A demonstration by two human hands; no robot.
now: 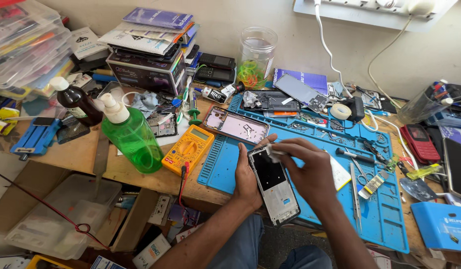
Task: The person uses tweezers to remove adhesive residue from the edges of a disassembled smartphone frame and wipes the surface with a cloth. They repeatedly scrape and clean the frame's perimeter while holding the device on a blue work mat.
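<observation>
**Handling notes: opened phone frame under wipe**

Fingers of our right hand (pixel 310 172) are pinched shut on a small white wad of cloth or tissue (pixel 275 152), pressed to the top corner of a dark, flat, rectangular phone chassis with its back removed (pixel 273 185). Our left hand (pixel 248 182) cradles the chassis from beneath and along its left edge, fingers curled closed round it, holding it tilted over the front edge of the bench.

We judge the chassis light, stiff, thin and fragile: exposed inner parts, smooth faces likely slippery. Best held by the long side rails, as it is now, away from the open middle. The wad is soft and takes only a fingertip pinch.

Both forearms come up from below, wrists bent inward, the right crossing over the chassis.

Beneath lies a blue silicone repair mat (pixel 385 219); just beyond, a second pinkish phone frame (pixel 235 125). Left of it a yellow multimeter (pixel 188 148) and a green plastic pump bottle (pixel 132 138).
</observation>
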